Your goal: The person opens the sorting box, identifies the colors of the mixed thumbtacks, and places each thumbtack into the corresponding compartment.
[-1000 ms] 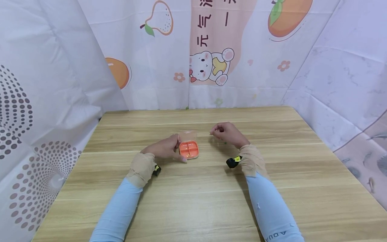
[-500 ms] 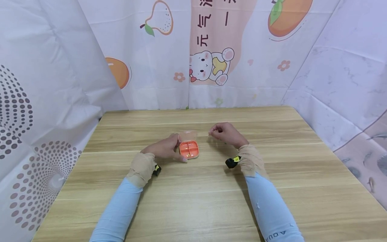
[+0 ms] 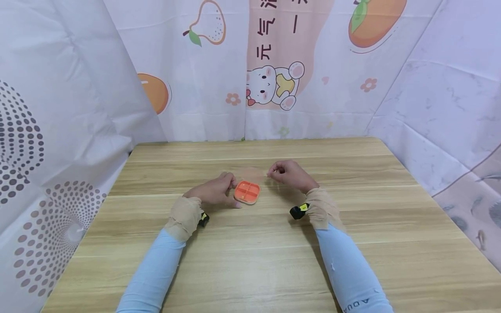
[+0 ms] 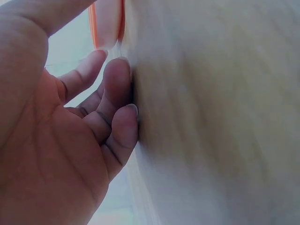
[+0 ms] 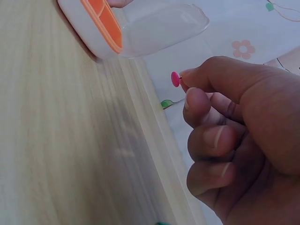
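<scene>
Right wrist: the right hand [image 5: 246, 129] pinches a round-headed pink tack [image 5: 175, 79] near an orange box [image 5: 107, 24], its clear lid [image 5: 164, 31] open; the left hand [image 3: 213, 191] lies loosely spread beside it.

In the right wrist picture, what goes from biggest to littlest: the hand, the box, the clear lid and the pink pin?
1. hand, largest by far
2. box and lid, too alike to rank, as the picture's edge cuts off the box
3. pin, smallest
</scene>
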`<state>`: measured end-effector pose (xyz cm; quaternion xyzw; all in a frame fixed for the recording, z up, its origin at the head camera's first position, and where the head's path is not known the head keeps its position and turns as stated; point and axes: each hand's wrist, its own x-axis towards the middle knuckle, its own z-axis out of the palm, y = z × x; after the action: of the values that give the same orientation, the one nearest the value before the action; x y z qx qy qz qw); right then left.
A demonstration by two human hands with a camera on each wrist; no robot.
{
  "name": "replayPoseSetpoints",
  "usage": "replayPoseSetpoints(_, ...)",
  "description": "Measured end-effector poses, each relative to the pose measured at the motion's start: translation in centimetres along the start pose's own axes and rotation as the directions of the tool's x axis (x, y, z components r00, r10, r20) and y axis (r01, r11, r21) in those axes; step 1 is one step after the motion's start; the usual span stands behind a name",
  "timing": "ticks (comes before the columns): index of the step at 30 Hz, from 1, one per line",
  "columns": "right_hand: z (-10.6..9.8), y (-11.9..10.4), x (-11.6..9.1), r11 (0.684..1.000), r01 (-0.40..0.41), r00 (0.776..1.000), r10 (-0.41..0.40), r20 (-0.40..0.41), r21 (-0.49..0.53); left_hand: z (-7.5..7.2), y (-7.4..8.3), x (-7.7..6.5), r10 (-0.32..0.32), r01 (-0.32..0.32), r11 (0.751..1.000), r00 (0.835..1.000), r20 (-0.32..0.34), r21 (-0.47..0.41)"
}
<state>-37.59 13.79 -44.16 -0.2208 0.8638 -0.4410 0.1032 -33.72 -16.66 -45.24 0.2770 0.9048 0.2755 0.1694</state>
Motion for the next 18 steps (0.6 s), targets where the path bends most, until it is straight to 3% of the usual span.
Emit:
replayPoseSetpoints(8,-0.08,-0.06,-0.06,1.0,-0.011,1.0,0.011,0.0,0.009,-0.07,-0.02,0.05,-0.006,0.006,1.0,1.0,0.003,0.003)
replayPoseSetpoints(18,-0.13,-0.19,-0.11,1.0,-0.006,1.0,0.006,0.008,0.011,-0.13,0.42,-0.14,-0.002,0.003,0.998,1.0,0.003,-0.066)
